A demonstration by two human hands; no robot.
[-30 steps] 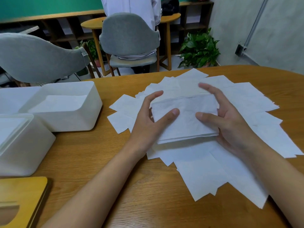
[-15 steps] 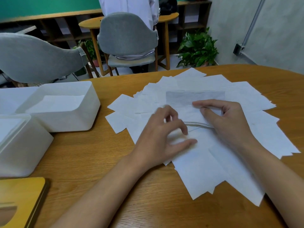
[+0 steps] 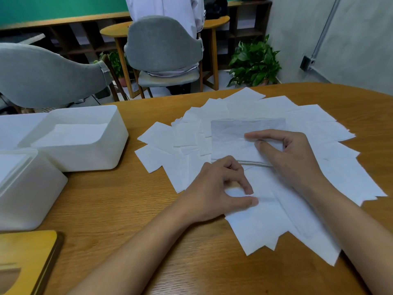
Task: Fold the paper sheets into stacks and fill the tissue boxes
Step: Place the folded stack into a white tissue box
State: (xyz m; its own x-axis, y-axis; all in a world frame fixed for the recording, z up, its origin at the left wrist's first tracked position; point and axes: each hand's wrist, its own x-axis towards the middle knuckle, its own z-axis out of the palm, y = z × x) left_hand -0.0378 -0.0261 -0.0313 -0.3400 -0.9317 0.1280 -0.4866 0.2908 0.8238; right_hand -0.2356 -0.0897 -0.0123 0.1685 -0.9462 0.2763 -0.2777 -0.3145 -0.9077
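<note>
Stacking, I judge: the right hand [image 3: 295, 160] presses fingertips on the folded white paper stack [image 3: 229, 141], one o'clock from the left hand [image 3: 217, 192] pinching a loose white paper sheet [image 3: 255, 226], which needs lifting across next.

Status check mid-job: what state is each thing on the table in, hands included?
loose sheets: unfolded, fanned out overlapping on the table.
folded stack: lying flat on the loose sheets.
far tissue box: uncovered, white paper inside.
near tissue box: top looks uncovered, contents unclear.
wooden lid: off both boxes, flat on the table.
left hand: fingers curled on a loose sheet, grip unclear.
right hand: thumb and index finger pressing the folded stack.
</note>
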